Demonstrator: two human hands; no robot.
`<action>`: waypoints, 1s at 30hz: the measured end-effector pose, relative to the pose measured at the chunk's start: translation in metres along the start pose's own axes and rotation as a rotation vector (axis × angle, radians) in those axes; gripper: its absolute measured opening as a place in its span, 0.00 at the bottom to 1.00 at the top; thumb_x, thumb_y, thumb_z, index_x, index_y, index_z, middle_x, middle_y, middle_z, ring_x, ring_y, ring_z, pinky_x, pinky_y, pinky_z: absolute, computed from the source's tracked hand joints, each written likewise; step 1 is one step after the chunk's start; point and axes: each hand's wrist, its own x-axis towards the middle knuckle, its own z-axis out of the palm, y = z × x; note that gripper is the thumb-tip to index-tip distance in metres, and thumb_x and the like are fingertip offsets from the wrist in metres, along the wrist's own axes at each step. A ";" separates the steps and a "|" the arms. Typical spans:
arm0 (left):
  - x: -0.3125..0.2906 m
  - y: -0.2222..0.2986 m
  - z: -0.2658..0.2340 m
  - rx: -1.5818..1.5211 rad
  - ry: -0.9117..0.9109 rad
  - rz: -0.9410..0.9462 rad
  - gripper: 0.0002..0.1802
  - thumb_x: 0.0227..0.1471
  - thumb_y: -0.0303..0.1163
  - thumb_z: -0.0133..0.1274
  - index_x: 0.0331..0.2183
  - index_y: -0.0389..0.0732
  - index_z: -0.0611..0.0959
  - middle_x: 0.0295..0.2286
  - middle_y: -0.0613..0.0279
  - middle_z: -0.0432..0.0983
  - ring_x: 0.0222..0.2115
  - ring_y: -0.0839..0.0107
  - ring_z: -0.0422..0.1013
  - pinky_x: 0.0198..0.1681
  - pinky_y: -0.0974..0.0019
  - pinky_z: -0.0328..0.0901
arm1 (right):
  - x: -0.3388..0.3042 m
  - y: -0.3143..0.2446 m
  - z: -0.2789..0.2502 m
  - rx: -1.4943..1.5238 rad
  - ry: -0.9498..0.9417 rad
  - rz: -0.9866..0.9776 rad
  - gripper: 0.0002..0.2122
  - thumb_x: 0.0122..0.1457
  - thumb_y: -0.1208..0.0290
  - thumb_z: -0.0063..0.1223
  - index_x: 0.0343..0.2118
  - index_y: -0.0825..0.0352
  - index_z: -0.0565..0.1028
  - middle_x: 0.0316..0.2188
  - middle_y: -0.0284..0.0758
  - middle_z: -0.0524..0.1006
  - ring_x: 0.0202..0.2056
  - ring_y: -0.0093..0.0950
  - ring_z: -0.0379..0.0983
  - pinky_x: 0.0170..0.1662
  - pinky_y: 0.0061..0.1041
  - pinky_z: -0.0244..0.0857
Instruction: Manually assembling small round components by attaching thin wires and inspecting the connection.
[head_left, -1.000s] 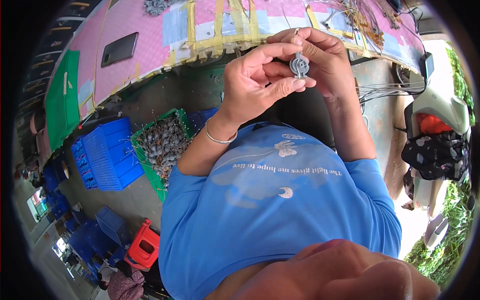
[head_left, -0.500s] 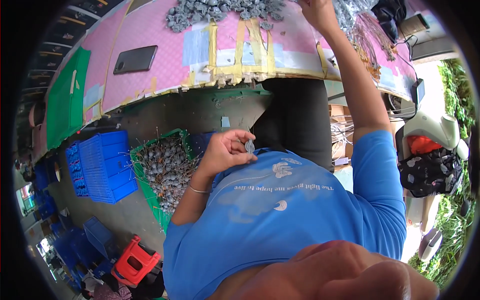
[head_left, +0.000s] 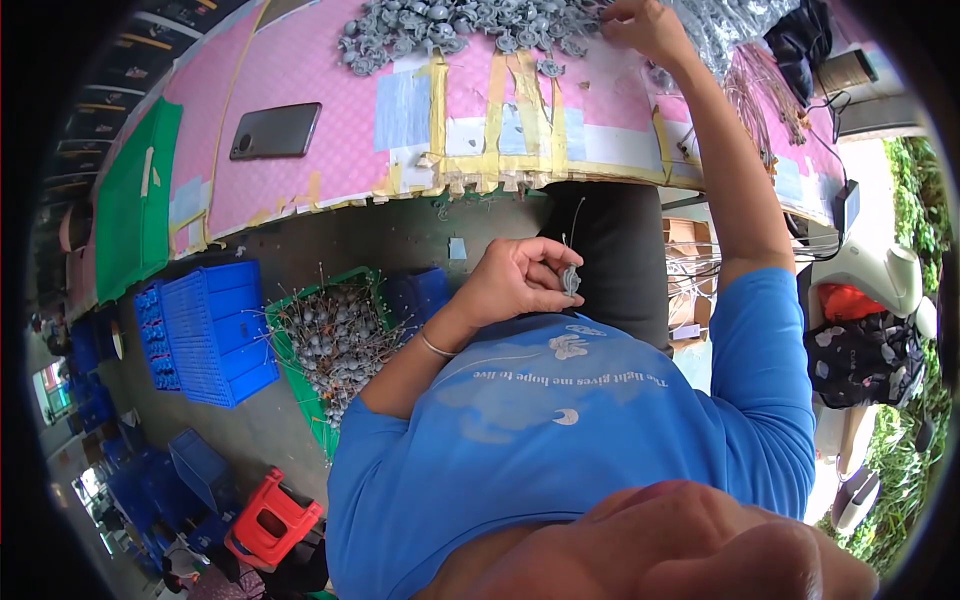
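My left hand (head_left: 522, 277) is in front of my blue shirt, below the table's edge. Its thumb and fingers pinch a grey rose-shaped flower (head_left: 570, 281), and a thin wire stem rises from beside it. Over the table my right hand (head_left: 650, 35) reaches to the right end of a heap of grey flowers (head_left: 450, 30). Its bent fingers are apart, and nothing shows between them. One loose flower (head_left: 550, 68) lies at the heap's near side.
The pink table (head_left: 350, 110) has taped edges and bears a phone (head_left: 275, 131), clear plastic wrapping (head_left: 735, 30) and wire bundles (head_left: 760, 95). On the floor at left are a green crate (head_left: 325, 440) of stemmed grey pieces, blue crates (head_left: 215, 335) and a red stool (head_left: 272, 520).
My left hand has moved right and slightly up with the flower, and the wire stem now shows. My right hand has shifted slightly right and down at the heap's edge.
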 end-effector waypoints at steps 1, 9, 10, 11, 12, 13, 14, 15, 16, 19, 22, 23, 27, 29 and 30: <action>0.003 -0.001 0.001 0.001 0.002 -0.003 0.24 0.40 0.14 0.64 0.43 0.28 0.78 0.31 0.61 0.74 0.32 0.74 0.78 0.38 0.76 0.72 | 0.000 -0.006 0.005 -0.212 0.060 -0.089 0.10 0.47 0.74 0.57 0.34 0.68 0.82 0.25 0.40 0.81 0.26 0.29 0.78 0.31 0.30 0.71; -0.003 -0.009 0.013 0.008 0.056 -0.028 0.23 0.41 0.17 0.66 0.42 0.28 0.79 0.29 0.62 0.74 0.27 0.78 0.76 0.33 0.76 0.71 | 0.003 0.028 0.002 -0.609 0.011 -0.232 0.09 0.48 0.73 0.56 0.34 0.63 0.82 0.28 0.44 0.80 0.30 0.42 0.78 0.34 0.36 0.71; -0.004 -0.010 0.012 0.013 0.064 -0.024 0.23 0.41 0.17 0.66 0.42 0.28 0.79 0.29 0.62 0.74 0.27 0.78 0.76 0.33 0.76 0.71 | 0.004 0.029 0.003 -0.273 0.038 -0.430 0.09 0.49 0.72 0.57 0.34 0.64 0.82 0.28 0.45 0.80 0.30 0.43 0.77 0.34 0.37 0.71; -0.005 -0.012 0.012 -0.020 0.079 -0.016 0.23 0.41 0.17 0.66 0.42 0.28 0.79 0.28 0.62 0.74 0.26 0.78 0.76 0.32 0.76 0.71 | 0.002 0.029 0.003 -0.269 0.037 -0.440 0.09 0.49 0.72 0.57 0.34 0.64 0.82 0.28 0.45 0.80 0.30 0.43 0.77 0.34 0.37 0.71; -0.006 -0.013 0.012 -0.055 0.099 -0.008 0.23 0.41 0.17 0.66 0.42 0.28 0.79 0.28 0.61 0.74 0.26 0.78 0.76 0.31 0.76 0.71 | -0.001 0.016 0.012 -0.696 0.011 -0.234 0.08 0.52 0.73 0.56 0.35 0.65 0.81 0.32 0.43 0.79 0.34 0.40 0.78 0.38 0.34 0.72; -0.006 -0.011 0.012 -0.050 0.111 -0.003 0.23 0.41 0.17 0.66 0.42 0.28 0.79 0.28 0.61 0.74 0.26 0.78 0.76 0.31 0.76 0.71 | -0.002 0.007 0.017 -1.116 -0.012 -0.012 0.07 0.55 0.75 0.55 0.36 0.66 0.81 0.36 0.40 0.79 0.37 0.37 0.78 0.41 0.31 0.72; -0.005 -0.010 0.013 -0.032 0.117 0.017 0.23 0.41 0.17 0.66 0.42 0.28 0.79 0.28 0.61 0.74 0.25 0.77 0.76 0.31 0.76 0.71 | -0.002 0.015 0.018 -1.055 0.039 -0.037 0.07 0.49 0.78 0.55 0.32 0.65 0.81 0.36 0.43 0.77 0.38 0.43 0.76 0.41 0.34 0.70; -0.005 -0.008 0.014 -0.015 0.122 0.034 0.22 0.41 0.17 0.66 0.42 0.28 0.79 0.28 0.61 0.74 0.25 0.77 0.76 0.31 0.76 0.71 | -0.003 0.012 0.019 -1.049 0.041 -0.047 0.07 0.49 0.78 0.55 0.32 0.65 0.81 0.36 0.43 0.77 0.38 0.43 0.76 0.41 0.34 0.70; -0.005 -0.006 0.016 -0.009 0.132 0.038 0.22 0.41 0.17 0.66 0.42 0.28 0.79 0.28 0.61 0.74 0.25 0.77 0.76 0.31 0.76 0.71 | -0.005 0.009 0.019 -0.982 -0.008 -0.034 0.06 0.50 0.77 0.55 0.31 0.65 0.81 0.36 0.43 0.77 0.38 0.43 0.76 0.41 0.35 0.70; -0.004 -0.003 0.022 -0.036 0.142 0.063 0.22 0.41 0.16 0.66 0.42 0.28 0.79 0.30 0.59 0.75 0.27 0.75 0.77 0.31 0.76 0.72 | -0.011 -0.009 0.035 -0.930 0.043 -0.006 0.05 0.50 0.76 0.55 0.30 0.66 0.80 0.34 0.43 0.78 0.36 0.44 0.77 0.41 0.35 0.70; 0.001 0.003 0.032 -0.010 0.117 0.091 0.23 0.41 0.14 0.64 0.43 0.28 0.78 0.32 0.57 0.76 0.30 0.71 0.78 0.36 0.70 0.76 | -0.012 0.001 0.033 -1.028 0.166 0.041 0.06 0.51 0.74 0.54 0.30 0.66 0.80 0.32 0.44 0.79 0.35 0.44 0.77 0.40 0.36 0.71; 0.004 0.004 0.033 -0.007 0.123 0.099 0.23 0.41 0.14 0.64 0.43 0.28 0.78 0.32 0.57 0.76 0.30 0.71 0.78 0.36 0.70 0.76 | -0.012 0.012 0.027 -1.106 0.184 0.069 0.06 0.52 0.73 0.54 0.31 0.65 0.80 0.30 0.45 0.80 0.34 0.45 0.77 0.40 0.37 0.71; 0.006 0.003 0.030 -0.001 0.201 0.271 0.22 0.43 0.13 0.62 0.43 0.28 0.78 0.32 0.57 0.76 0.34 0.68 0.79 0.36 0.69 0.76 | 0.002 0.000 0.041 -1.185 0.238 0.156 0.10 0.53 0.65 0.55 0.35 0.63 0.80 0.30 0.47 0.79 0.35 0.47 0.76 0.41 0.41 0.71; 0.006 0.015 0.033 0.018 0.260 0.232 0.22 0.43 0.13 0.62 0.43 0.28 0.78 0.32 0.57 0.77 0.34 0.67 0.79 0.34 0.69 0.76 | 0.008 0.022 0.034 -1.196 0.194 0.151 0.10 0.53 0.64 0.55 0.35 0.63 0.80 0.31 0.47 0.79 0.36 0.47 0.76 0.42 0.41 0.71; 0.007 0.016 0.033 0.028 0.250 0.270 0.22 0.43 0.14 0.62 0.43 0.28 0.78 0.32 0.57 0.78 0.34 0.67 0.79 0.33 0.70 0.76 | 0.012 0.024 0.035 -1.204 0.150 0.149 0.11 0.53 0.63 0.55 0.35 0.63 0.80 0.32 0.47 0.80 0.36 0.48 0.76 0.42 0.42 0.71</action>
